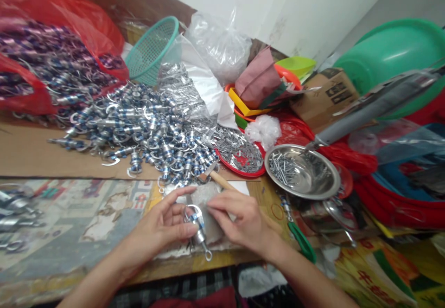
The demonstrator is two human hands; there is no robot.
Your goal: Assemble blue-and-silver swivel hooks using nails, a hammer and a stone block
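Two bare hands in the head view, close together over a worn grey block (pixel 212 224). Left hand (pixel 158 227): thumb and fingers pinching one metal fitting (pixel 199 234) by its banded body; the curved hook lies on the far side of the pinch, the small ring on the near side, toward the person. The piece is tilted, its ring end free of the fingers. Right hand (pixel 245 220): just right of the fitting, fingers bent, thumb and forefinger drawn in toward each other. Cannot tell whether they meet or hold a small part.

Surroundings, from the grip: hammer (pixel 222 181) just beyond, handle angled toward the right hand; heap of like fittings (pixel 139 125) beyond and to the left; red dish (pixel 243 173) of flat metal bits beyond, to the right; steel bowl (pixel 318 178) with loose pins (pixel 282 170) farther right.

Handling notes (judgement): pinch on the body looks sound, leaving both ends accessible. Best to brace the piece against the block and let the left thumb check rolling. Right fingertips should work close in, wrist low, without covering the hook. Risk: the hook may swing or the round body twist if pressed off-centre; small pieces could slip unseen under the fingers.
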